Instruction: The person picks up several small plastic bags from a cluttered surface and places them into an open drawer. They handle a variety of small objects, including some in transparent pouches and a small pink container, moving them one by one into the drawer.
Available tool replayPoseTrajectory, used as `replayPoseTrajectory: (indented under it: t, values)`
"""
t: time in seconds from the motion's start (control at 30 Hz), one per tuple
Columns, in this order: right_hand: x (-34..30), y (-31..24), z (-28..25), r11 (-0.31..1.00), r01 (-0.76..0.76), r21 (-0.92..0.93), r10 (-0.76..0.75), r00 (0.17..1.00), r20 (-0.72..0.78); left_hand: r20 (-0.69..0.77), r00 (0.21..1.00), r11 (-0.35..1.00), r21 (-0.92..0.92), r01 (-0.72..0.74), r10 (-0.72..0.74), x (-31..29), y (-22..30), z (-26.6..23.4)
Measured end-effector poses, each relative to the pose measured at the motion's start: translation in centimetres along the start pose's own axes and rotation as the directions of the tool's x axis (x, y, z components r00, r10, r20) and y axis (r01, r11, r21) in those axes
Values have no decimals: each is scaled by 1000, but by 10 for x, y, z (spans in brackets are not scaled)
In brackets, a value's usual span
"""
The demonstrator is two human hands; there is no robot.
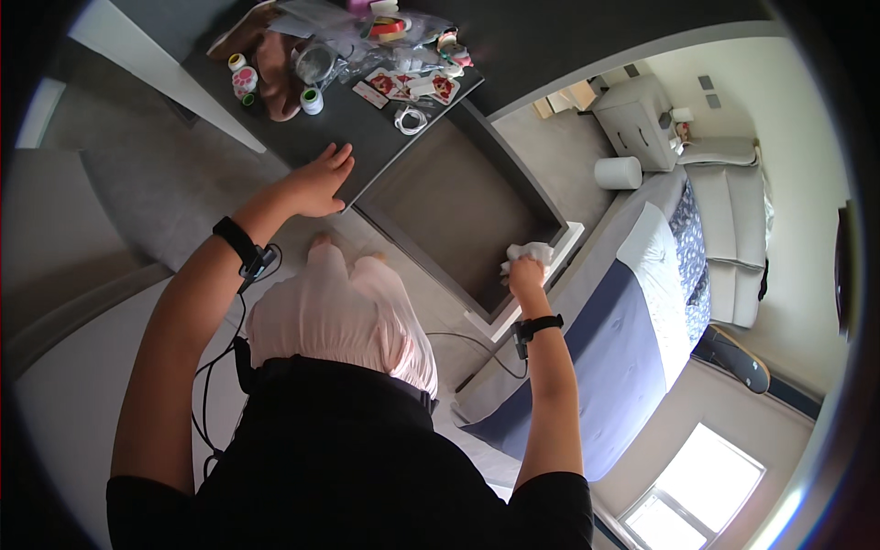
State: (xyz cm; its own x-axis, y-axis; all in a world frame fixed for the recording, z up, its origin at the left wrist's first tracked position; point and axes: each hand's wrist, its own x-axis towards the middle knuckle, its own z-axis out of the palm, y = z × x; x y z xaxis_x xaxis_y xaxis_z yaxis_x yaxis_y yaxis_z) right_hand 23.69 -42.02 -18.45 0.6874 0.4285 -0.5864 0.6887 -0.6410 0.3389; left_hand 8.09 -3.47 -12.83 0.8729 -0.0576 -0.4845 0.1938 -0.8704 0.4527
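Observation:
My left hand lies with its fingers spread on the front edge of the dark desk. To its right a wide drawer is pulled out from under the desktop, showing its brown bottom and dark side walls. My right hand is closed round a crumpled white cloth or wad of tissue. It holds this at the white-edged front of the drawer, near the right corner. The fingertips under the cloth are hidden. A black band with a small device and a cable sits on each wrist.
On the desk stand small jars, a coiled white cable, red-and-white cards, clear plastic bags and a brown pouch. A bed lies close on the right. Behind it are a white bin and a bedside cabinet.

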Motion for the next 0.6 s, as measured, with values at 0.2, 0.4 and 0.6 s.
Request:
replayPoseTrajectory:
  t: [0.2,0.4,0.6]
  values:
    - [21,38,9,940,-138,312,291,803,-520,13,999,999,39,-31,31,3,3,2]
    - [-6,46,-55,861,5,508,374,670,-641,16,999,999,8,-46,46,0,-2,1]
    - [-85,-42,-13,822,45,567,364,725,-585,2,1000,1000,-3,-29,29,-4,-4,-3]
